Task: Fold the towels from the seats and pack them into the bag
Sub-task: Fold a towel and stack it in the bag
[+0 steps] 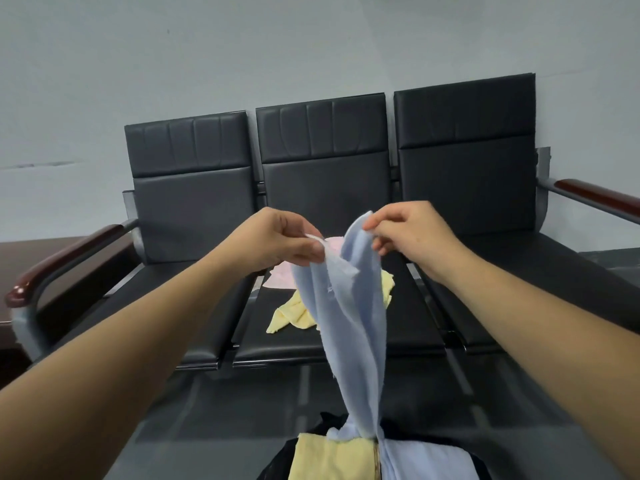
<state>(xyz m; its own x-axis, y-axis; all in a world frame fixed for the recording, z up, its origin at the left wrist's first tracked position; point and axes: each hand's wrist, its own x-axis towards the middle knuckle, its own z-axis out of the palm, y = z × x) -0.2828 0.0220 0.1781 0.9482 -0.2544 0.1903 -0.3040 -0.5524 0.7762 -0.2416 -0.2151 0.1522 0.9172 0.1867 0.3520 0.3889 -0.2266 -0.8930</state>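
Observation:
A light blue towel (349, 317) hangs in the air in front of the black seats. My left hand (284, 239) pinches one top corner of it and my right hand (405, 233) pinches the other top edge. Its lower end trails down into the black bag (277, 459) at the bottom of the view, where a folded yellow towel (329, 457) and a pale blue one (426, 460) lie. On the middle seat (287, 337) a crumpled yellow towel (294, 315) and a pink towel (280, 277) lie partly hidden behind the hanging cloth.
Three joined black padded seats stand against a grey wall, with wooden armrests at the left end (65, 259) and the right end (599, 195). A dark wooden table (20, 251) sits at the far left. Grey floor lies between the seats and the bag.

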